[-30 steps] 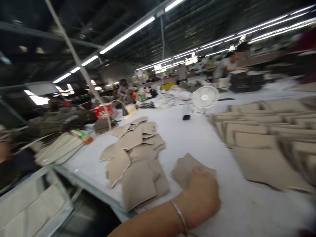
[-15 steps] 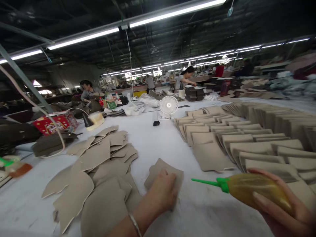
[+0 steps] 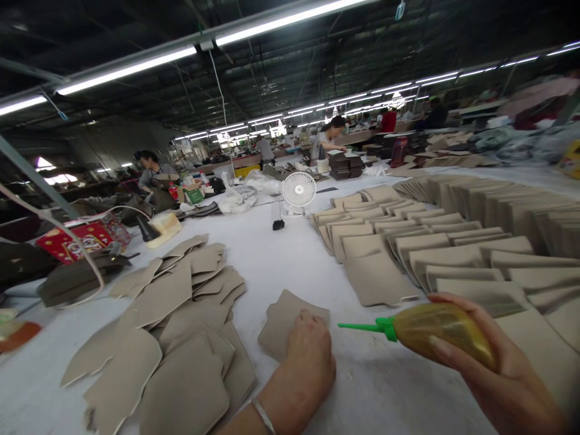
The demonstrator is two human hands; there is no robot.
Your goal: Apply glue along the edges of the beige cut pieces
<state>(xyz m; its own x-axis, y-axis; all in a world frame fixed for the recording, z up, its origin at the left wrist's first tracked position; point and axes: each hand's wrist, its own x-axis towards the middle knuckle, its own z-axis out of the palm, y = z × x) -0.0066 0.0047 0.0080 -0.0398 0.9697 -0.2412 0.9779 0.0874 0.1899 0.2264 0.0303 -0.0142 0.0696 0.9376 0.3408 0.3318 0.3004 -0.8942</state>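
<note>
My left hand [image 3: 308,359] rests as a closed fist on a single beige cut piece [image 3: 281,318] lying on the white table [image 3: 281,254]. My right hand [image 3: 498,362] grips a yellowish squeeze bottle [image 3: 441,329] with a green nozzle that points left toward the piece, held above the table. A loose heap of beige cut pieces [image 3: 181,326] lies left of my left hand.
Rows of overlapped beige pieces [image 3: 453,248] cover the table's right side. A small white fan [image 3: 298,191] stands further back, with a red box [image 3: 84,235] and a lamp [image 3: 158,226] at left. Other people work at distant tables.
The view has swung right and steadied. My right hand with the bottle came into view half a second ago and now sits slightly higher and further left. My left hand stays on the piece.
</note>
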